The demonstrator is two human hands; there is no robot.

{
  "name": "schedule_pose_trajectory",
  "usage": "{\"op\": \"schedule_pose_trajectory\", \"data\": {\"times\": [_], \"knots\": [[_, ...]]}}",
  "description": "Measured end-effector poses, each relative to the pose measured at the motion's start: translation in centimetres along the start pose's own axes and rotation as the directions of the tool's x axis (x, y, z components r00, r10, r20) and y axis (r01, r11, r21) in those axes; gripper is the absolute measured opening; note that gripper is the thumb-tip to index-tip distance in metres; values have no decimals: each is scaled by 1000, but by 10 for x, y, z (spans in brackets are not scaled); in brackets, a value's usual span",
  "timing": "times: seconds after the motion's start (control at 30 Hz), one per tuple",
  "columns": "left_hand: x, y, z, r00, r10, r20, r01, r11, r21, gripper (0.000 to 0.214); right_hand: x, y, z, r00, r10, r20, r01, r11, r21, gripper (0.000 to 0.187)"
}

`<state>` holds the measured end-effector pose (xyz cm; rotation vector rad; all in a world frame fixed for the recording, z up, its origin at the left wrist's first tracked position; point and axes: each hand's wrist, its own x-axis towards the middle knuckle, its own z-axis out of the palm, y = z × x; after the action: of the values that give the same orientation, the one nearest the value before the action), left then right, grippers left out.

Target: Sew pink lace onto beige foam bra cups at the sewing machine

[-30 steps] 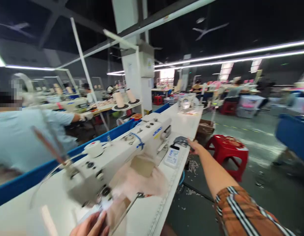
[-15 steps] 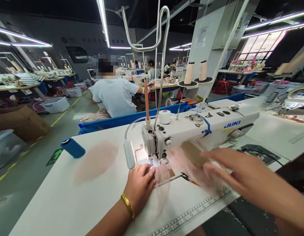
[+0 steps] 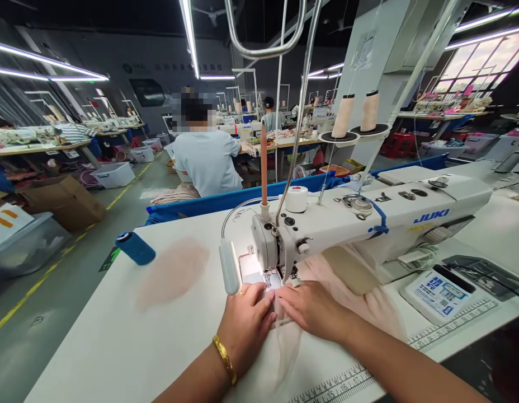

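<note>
The white tabletop (image 3: pixel 95 341) spreads across the lower frame, with a printed ruler along its near edge at the lower right. The sewing machine (image 3: pixel 326 232) crosses it from the centre to the right of the frame.

Next in size is the sheer pale pink cloth (image 3: pixel 387 310), just below and right of the frame's centre. It lies in loose folds by the machine's base, beside and behind the right hand; a thin tail of similar stuff hangs towards the lower centre, and the hand hides whether the two join. It looks very light, limp and perhaps slippery, liable to shift, pucker or snag if tugged. Its edge close to the presser foot seems the best hold, taken gently between finger pads, with the loose folds left slack. The khaki panel (image 3: pixel 347 268) among the folds looks denser and should crease less.

A separate pale oval piece (image 3: pixel 175 274) lies flat at left of centre; it looks just as flimsy and probably lifts best by its rim.

The left hand (image 3: pixel 248 327) and right hand (image 3: pixel 315 313) meet at frame centre, just before the needle area. Their fingers bend down onto the cloth, tips close together; whether they pinch it or only press it flat, I cannot tell.

Smallest, a blue thread cone (image 3: pixel 136 248) lies on its side, left of centre.
</note>
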<state>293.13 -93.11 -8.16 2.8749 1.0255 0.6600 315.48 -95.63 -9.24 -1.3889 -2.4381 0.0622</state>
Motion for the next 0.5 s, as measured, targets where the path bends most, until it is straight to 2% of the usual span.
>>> {"op": "schedule_pose_trajectory", "data": {"times": [0.23, 0.37, 0.5], "knots": [[0, 1, 0, 1000, -6, 14, 6, 1000, 0, 28, 1, 1, -4, 999, -6, -38, 5, 999, -42, 23], [0, 1, 1, 1000, -4, -4, 4, 1000, -5, 29, 0, 1, -8, 1000, 9, -8, -9, 1000, -28, 25], [-6, -2, -5, 1000, 5, 30, -3, 999, -47, 33, -3, 3, -24, 998, 21, 63, -28, 992, 122, 20]]}}
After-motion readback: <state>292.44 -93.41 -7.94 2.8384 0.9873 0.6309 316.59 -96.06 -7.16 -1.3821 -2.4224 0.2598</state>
